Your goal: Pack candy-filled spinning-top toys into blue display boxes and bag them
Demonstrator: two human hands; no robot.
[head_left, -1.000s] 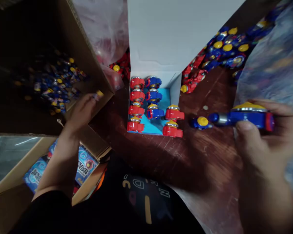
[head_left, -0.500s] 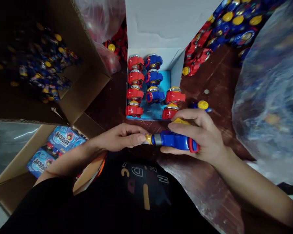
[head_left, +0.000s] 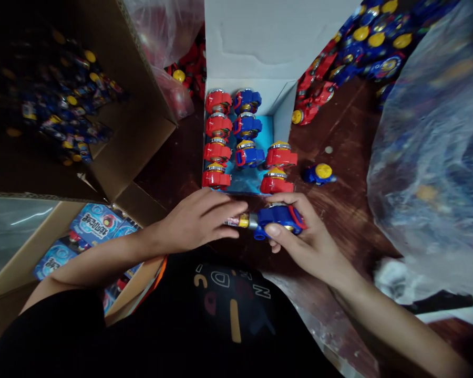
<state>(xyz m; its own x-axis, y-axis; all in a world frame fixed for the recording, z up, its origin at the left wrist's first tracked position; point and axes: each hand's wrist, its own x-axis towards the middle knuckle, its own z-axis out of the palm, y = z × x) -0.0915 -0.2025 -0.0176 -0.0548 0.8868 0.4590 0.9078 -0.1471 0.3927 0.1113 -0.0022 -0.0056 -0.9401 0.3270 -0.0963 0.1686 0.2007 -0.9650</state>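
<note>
I hold the blue toy in my right hand, fingers clamped round it, just above the counter in front of the white box. Its long axis runs sideways; my left hand pinches the small piece at its left end.

Blue toy launcher with red end ring and grey collar, lying sideways just above the tabletop, clasped in the right hand. Small yellow-tipped piece touches its left end, pinched by left hand fingers.
</note>
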